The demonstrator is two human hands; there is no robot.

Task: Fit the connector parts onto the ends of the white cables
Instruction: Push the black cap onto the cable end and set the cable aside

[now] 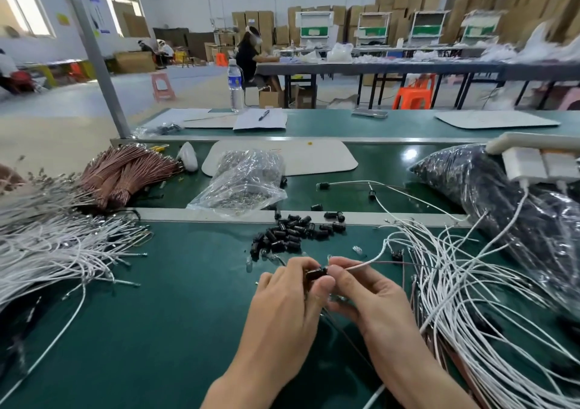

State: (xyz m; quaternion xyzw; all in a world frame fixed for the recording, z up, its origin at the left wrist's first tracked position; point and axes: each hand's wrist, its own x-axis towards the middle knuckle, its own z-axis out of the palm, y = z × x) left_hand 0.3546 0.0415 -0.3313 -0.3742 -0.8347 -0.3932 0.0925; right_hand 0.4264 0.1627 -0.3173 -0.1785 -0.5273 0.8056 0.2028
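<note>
Over the bench, my left fingers clamp a black connector while my right fingers pinch the end of a white cable just beside it, mid-fitting; next, I judge, the tip needs lining up and pushing home.

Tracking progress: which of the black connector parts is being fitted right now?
The black connector part pinched in the left hand, with the right hand holding a white cable to it. The others lie loose in the pile beyond the hands.
</note>
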